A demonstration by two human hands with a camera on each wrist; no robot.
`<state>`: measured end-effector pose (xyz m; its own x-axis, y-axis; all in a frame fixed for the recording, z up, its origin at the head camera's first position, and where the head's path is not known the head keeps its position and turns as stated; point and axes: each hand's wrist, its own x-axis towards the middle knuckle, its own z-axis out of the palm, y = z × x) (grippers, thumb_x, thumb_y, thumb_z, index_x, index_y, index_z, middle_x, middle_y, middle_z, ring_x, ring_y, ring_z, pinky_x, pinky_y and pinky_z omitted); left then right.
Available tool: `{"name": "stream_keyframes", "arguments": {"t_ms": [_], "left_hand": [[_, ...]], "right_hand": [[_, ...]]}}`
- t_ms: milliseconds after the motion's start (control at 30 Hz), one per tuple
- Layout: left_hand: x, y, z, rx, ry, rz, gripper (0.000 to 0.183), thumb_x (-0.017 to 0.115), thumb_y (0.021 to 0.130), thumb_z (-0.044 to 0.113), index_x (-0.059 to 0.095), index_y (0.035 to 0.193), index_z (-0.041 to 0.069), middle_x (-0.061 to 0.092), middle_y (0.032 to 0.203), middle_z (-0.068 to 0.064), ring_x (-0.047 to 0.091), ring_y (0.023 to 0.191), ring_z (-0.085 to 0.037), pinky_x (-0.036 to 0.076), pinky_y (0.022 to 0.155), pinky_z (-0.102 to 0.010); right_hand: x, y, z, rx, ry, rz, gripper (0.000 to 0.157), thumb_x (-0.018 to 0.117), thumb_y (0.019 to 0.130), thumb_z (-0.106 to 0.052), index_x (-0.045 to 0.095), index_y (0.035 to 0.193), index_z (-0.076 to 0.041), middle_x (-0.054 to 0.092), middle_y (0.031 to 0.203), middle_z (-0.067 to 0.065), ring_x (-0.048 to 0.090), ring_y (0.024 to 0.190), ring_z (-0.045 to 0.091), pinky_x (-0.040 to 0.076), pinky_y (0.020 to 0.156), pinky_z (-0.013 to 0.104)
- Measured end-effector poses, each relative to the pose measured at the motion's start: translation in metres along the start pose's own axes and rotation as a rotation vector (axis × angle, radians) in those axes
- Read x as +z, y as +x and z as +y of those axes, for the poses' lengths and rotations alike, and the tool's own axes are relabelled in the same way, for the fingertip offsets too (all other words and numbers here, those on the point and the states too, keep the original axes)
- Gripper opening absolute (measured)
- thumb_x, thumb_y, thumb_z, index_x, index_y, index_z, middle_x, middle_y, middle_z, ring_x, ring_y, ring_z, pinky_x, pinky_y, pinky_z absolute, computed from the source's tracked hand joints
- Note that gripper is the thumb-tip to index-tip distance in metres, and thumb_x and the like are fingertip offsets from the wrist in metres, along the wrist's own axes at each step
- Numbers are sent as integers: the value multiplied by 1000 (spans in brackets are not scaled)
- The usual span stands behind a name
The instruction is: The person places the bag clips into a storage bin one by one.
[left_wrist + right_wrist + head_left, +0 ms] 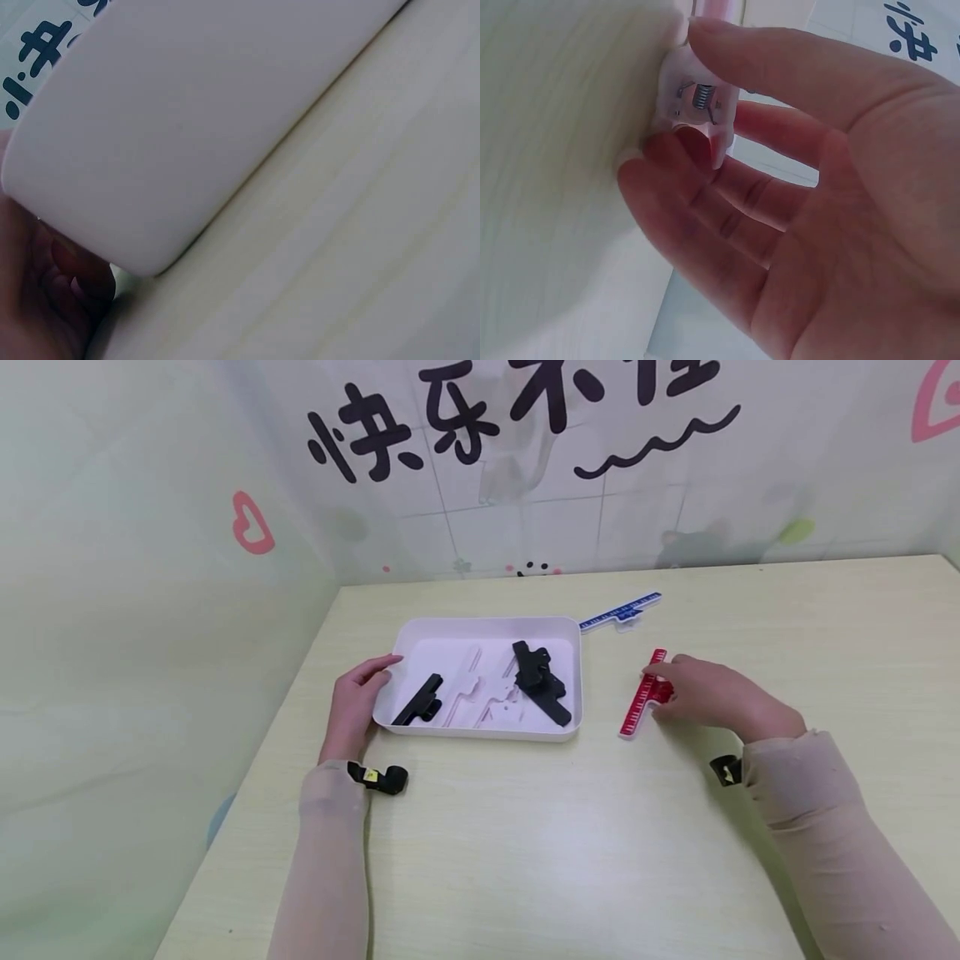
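At the tray's left end, my left hand (352,702) grips the white tray (480,734), with fingers at its rim. The left wrist view has the curled fingers (75,262) against the tray's end wall (82,232). My right hand (712,697) holds a red clip (642,700) with white key-like marks on its long bar, right of the tray. In the right wrist view, my thumb (742,56) and fingers close round the clip's spring part (694,94). Inside the tray lie a black clip (417,702) at left, pale see-through clips (467,685) mid-tray, and overlapping black clips (540,681) at right.
A blue clip (621,612) with white marks lies behind the tray's right corner, its end by the rim. The light wooden table (525,843) meets a printed curtain (525,527) along its back edge. Another curtain hangs at the left.
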<state>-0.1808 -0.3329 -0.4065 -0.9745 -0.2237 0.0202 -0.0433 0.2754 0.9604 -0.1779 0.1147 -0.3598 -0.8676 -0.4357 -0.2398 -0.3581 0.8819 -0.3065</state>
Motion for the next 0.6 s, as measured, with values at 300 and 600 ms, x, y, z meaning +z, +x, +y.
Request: {"name": "stream_keyframes", "arguments": {"t_ms": [300,600], "left_hand": [[1,-1,0,1,-5,3,24,54,88,17,66,108,21,52,122,7,42,115,-6,37,94,-29],[1,-1,1,-8,-10,-3,24,53,88,18,65,109,22,51,124,7,42,115,-8,38,94,-30]], "right_hand": [[0,0,-2,-14,9,13,58,65,80,-18,43,130,-1,49,94,11,47,76,22,41,66,34],[0,2,-4,-1,27,19,59,65,81,-18,40,132,-3,49,100,12,47,81,22,43,71,38]]}}
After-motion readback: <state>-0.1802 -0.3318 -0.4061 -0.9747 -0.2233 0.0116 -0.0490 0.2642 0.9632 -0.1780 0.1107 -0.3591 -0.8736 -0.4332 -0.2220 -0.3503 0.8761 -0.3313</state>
